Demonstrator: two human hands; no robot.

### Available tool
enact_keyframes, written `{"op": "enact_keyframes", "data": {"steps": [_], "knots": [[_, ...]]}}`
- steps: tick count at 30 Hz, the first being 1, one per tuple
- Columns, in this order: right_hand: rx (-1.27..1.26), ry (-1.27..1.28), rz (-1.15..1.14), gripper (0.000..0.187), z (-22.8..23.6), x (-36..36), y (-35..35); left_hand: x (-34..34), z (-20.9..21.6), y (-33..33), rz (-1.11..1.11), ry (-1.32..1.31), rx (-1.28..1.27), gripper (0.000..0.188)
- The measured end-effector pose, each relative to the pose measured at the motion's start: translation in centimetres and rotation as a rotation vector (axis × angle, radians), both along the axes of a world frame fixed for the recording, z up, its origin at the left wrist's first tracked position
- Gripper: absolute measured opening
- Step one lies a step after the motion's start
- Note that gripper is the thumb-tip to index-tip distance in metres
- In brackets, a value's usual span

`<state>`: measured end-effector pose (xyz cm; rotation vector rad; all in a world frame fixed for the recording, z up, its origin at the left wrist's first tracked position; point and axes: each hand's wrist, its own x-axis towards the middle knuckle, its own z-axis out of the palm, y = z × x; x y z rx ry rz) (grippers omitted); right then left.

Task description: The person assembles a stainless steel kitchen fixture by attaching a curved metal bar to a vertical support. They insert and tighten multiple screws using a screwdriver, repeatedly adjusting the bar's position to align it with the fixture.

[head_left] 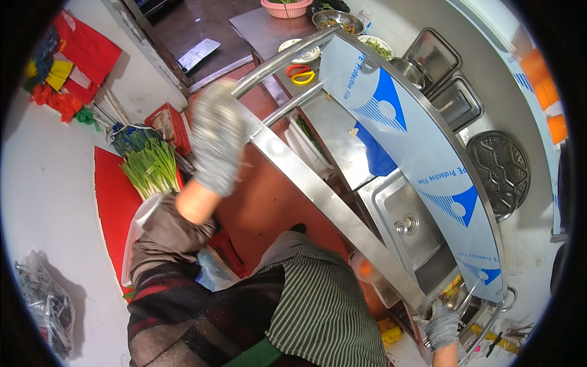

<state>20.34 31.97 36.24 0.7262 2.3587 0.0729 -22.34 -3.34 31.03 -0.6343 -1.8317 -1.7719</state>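
A long stainless steel shelf frame (pixel 330 196) crosses the view, tilted from upper left to lower right. Its panel (pixel 428 165) is covered in blue-and-white protective film. Tubes form the near end of the frame. My left hand (pixel 217 144), in a grey knit glove, is smeared by motion beside the frame's upper left corner; whether its fingers grip the metal cannot be made out. At the lower right end, my right hand (pixel 439 327), also gloved in grey, is closed around the frame.
Behind the frame stand a steel sink (pixel 406 226) and a counter with yellow-and-red-handled scissors (pixel 301 74), plates and a bowl (pixel 338 23). Steel trays (pixel 433 58) and a round perforated steamer plate (pixel 498 174) lean on the wall. Green leeks (pixel 150 168) are by my left arm.
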Motion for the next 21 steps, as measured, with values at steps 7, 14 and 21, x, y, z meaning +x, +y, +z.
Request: {"op": "enact_keyframes", "data": {"steps": [7, 14, 21], "knots": [[0.02, -0.079, -0.005, 0.075, 0.3, -0.8, 0.7, -15.8, -4.3, -9.0, -0.346, -0.884, -0.063, 0.094], [0.09, -0.021, 0.081, 0.057, 0.1, -0.8, 2.1, -19.6, -1.6, -7.6, -0.637, -1.073, -0.28, 0.096], [0.202, 0.022, 0.138, 0.062, -1.9, 0.6, 4.1, -20.7, -2.1, -4.9, -1.023, -1.127, -0.305, 0.101]]}}
